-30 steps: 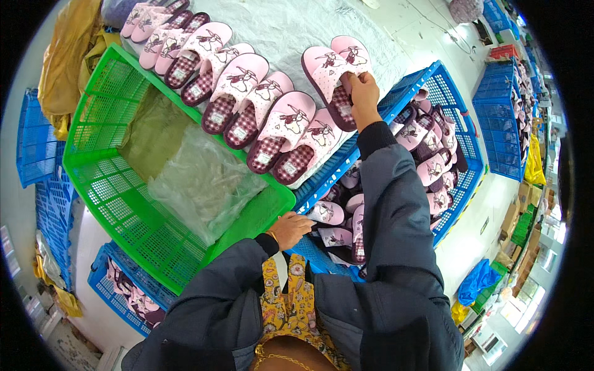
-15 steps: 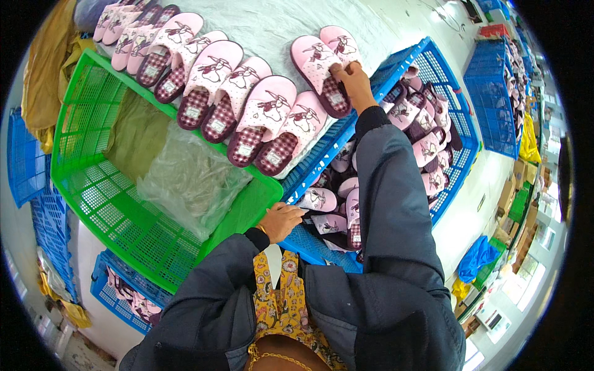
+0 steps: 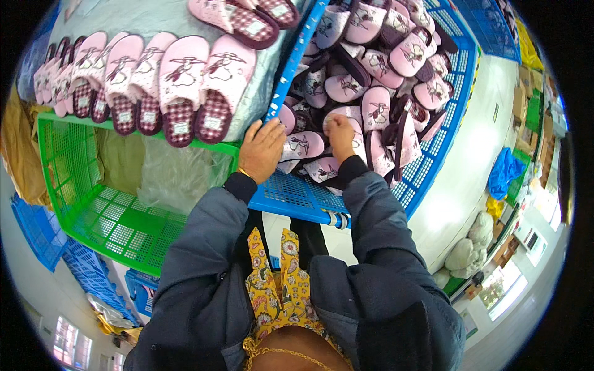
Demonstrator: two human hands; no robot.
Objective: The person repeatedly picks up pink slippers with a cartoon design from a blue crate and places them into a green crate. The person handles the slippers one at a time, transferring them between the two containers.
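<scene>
My right hand (image 3: 340, 137) is inside the blue crate (image 3: 325, 209), its fingers curled against a pink slipper (image 3: 357, 141) in the heap. Part of that slipper is hidden beneath the fingers. My left hand (image 3: 261, 150) lies with outstretched fingers at the crate's near left corner, beside its rim. Slippers with a dog drawing and checked maroon insoles lie jumbled in the crate. On the table, a row of pink slippers (image 3: 184, 68) stands in pairs along the near edge. Another pair of slippers (image 3: 250, 28) lies at the table's right side, cut off at the top.
A green crate (image 3: 136, 247) with clear plastic sheeting (image 3: 176, 179) stands left of the blue one, below the table (image 3: 263, 93). More blue crates (image 3: 93, 272) are at the far left. On the right-hand floor are a blue bag (image 3: 508, 173) and pale sacks (image 3: 470, 247).
My right hand has left the pair at the table's right side and moved down into the blue crate. My left hand has stayed near the crate corner. The view has swung to the right.
</scene>
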